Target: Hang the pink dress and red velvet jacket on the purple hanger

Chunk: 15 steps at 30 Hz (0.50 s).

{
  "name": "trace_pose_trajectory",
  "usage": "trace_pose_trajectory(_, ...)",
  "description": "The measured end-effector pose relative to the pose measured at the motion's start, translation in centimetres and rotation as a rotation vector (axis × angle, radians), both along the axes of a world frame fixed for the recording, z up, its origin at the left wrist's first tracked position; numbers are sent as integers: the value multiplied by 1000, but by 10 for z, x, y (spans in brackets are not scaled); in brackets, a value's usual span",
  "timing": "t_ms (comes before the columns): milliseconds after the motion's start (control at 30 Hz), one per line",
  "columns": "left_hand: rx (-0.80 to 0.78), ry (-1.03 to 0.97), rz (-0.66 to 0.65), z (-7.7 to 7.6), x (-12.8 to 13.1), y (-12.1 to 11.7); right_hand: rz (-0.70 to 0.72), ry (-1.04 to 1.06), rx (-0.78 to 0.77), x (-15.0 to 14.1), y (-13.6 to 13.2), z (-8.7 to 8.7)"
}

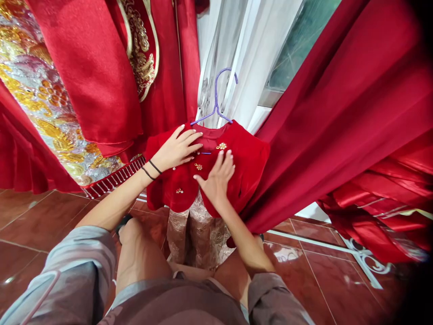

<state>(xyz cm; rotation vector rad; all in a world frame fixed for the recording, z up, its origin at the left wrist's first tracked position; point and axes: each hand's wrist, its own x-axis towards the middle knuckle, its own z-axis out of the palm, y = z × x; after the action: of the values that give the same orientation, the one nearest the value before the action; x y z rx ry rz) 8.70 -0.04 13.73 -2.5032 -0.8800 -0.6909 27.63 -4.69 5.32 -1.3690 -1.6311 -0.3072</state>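
Observation:
A small red velvet jacket (251,155) with gold flower-shaped buttons hangs on a purple wire hanger (216,97). My left hand (179,146) lies on the jacket's left shoulder and collar edge, fingers stretched out and a little apart. Lower and to the right, my right hand (218,178) rests flat on the jacket's front, thumb out to the side, just under a gold button (221,146). Below the jacket's hem shows a pale pink-gold brocade skirt (198,225). Neither hand is closed around anything.
Red and gold embroidered garments (57,99) hang at the left. A long red cloth (324,131) drapes down the right side. White curtains (253,58) hang behind the hanger. A white metal rack base (365,262) stands on the reddish tiled floor (314,284).

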Motion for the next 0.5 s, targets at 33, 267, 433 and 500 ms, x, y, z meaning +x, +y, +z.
trace_pose_trajectory(33,2,27,2,-3,2,3,3,-15,-47,-9,0,-17)
trace_pose_trajectory(267,119,-126,104,1,-3,5,-23,296,58,-7,-15,-22)
trace_pose_trajectory(433,115,-380,59,14,33,18,271,252,79,-53,-33,-11)
trace_pose_trajectory(500,65,-359,39,13,44,25,343,264,-35,-73,-22,-19)
